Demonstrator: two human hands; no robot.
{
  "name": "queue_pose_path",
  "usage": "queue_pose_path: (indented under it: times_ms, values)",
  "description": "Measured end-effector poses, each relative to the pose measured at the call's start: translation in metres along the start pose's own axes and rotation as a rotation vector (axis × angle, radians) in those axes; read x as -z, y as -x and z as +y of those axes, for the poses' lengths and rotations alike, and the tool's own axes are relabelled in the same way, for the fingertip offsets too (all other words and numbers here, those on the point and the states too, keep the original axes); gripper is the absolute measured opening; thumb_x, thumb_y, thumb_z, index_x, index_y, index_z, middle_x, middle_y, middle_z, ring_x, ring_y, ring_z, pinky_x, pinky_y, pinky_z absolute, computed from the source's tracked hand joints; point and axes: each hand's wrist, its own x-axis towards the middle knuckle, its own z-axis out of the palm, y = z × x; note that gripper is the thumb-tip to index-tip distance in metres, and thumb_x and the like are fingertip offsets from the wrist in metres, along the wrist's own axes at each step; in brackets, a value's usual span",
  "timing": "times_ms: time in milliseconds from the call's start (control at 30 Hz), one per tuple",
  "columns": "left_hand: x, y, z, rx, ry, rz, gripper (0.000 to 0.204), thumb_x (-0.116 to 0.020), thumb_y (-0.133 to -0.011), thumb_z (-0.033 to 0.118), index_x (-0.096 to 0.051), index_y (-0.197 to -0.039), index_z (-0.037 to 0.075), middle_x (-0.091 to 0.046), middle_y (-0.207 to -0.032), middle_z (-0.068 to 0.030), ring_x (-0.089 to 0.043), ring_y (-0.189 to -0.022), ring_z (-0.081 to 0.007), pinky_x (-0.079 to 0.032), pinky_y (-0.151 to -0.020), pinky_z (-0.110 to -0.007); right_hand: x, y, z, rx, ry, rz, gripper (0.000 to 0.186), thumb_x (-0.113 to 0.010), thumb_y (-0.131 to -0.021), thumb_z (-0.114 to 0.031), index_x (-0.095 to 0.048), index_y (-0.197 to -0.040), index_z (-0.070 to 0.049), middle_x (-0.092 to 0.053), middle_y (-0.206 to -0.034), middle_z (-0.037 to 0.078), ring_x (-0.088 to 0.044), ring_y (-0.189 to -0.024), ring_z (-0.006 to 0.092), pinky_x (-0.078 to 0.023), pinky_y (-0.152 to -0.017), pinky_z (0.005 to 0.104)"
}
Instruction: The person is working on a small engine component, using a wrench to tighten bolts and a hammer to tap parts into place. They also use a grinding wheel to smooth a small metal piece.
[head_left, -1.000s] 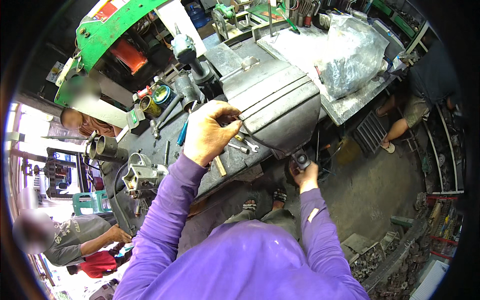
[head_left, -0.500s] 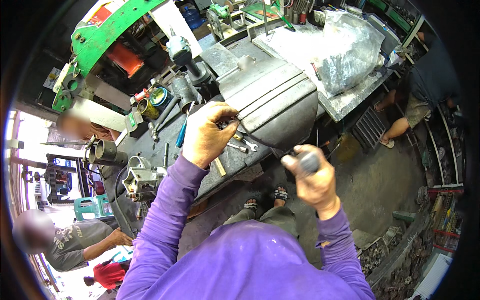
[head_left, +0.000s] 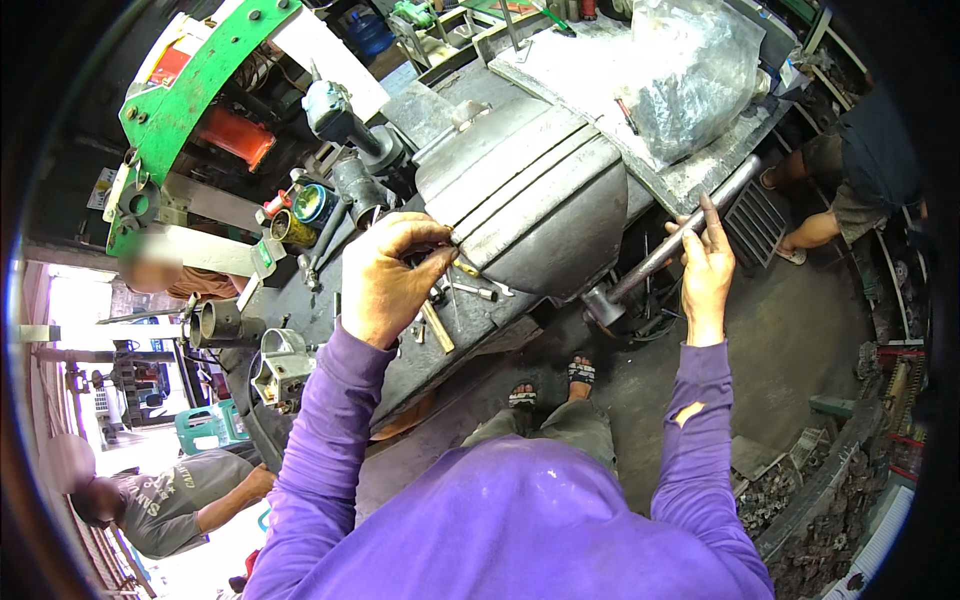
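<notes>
A large grey bench vise point(head_left: 545, 205) stands on the workbench in front of me. My left hand point(head_left: 385, 280) is closed in a pinch at the vise's left edge; what the fingertips hold is too small to make out. From the vise's near end a long steel handle bar point(head_left: 640, 278) slants up to the right. My right hand point(head_left: 708, 270) lies against this bar with its fingers stretched and apart, not wrapped round it. Below my left hand lie a socket tool point(head_left: 475, 291) and a wooden-handled tool point(head_left: 437, 328) on the bench.
A clear plastic bag point(head_left: 695, 90) sits on the pale board at the back right. Cans point(head_left: 292, 229), a metal housing point(head_left: 285, 365) and a green machine frame point(head_left: 190, 95) are at the left. One person point(head_left: 190, 495) is at lower left, another point(head_left: 870, 170) at far right.
The vise handle has swung from pointing up towards me to slanting up right. My right hand has moved right and up, loosening from the bar's end. My left hand keeps its pinch at the vise.
</notes>
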Motion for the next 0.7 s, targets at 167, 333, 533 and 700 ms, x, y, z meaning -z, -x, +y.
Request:
queue_pose_path:
  times_ms: [167,333,533,700]
  values:
    - [0.000,0.002,-0.004,-0.097,-0.043,0.034,0.024,-0.087,-0.080,-0.003,-0.079,-0.101,0.003,-0.077,-0.102,-0.0102,-0.075,-0.091,-0.0192,-0.061,-0.082,-0.031,0.025,0.002,0.064,-0.300,-0.135,0.051,0.056,-0.058,-0.107,-0.002,-0.048,-0.161,-0.010,-0.071,-0.119,0.011,-0.074,-0.105,0.0221,-0.061,-0.088,0.0331]
    - [-0.002,0.004,-0.007,-0.080,-0.026,0.037,0.025,-0.087,-0.080,-0.005,-0.079,-0.101,0.002,-0.076,-0.104,-0.0096,-0.075,-0.092,-0.0173,-0.060,-0.084,-0.029,0.041,0.001,0.110,-0.310,-0.120,0.013,0.052,-0.052,-0.107,-0.007,-0.053,-0.159,-0.012,-0.074,-0.119,0.012,-0.074,-0.105,0.0208,-0.060,-0.085,0.0341]
    - [-0.002,0.003,-0.009,-0.017,0.034,0.006,0.025,-0.085,-0.081,-0.011,-0.078,-0.102,0.000,-0.075,-0.109,-0.0085,-0.074,-0.096,-0.0133,-0.061,-0.088,-0.028,0.036,0.062,0.182,-0.339,0.248,-0.151,0.052,-0.049,-0.099,0.003,-0.063,-0.147,-0.010,-0.075,-0.115,0.013,-0.072,-0.091,0.0210,-0.062,-0.083,0.0359]
    - [-0.001,0.002,-0.008,-0.067,0.007,0.012,0.024,-0.087,-0.081,-0.006,-0.078,-0.102,0.001,-0.075,-0.105,-0.0093,-0.075,-0.091,-0.0153,-0.061,-0.083,-0.028,-0.066,0.201,0.128,-0.665,0.244,-0.841,0.035,-0.074,-0.096,-0.011,-0.071,-0.129,0.001,-0.078,-0.107,0.013,-0.074,-0.093,0.0212,-0.061,-0.085,0.0351]
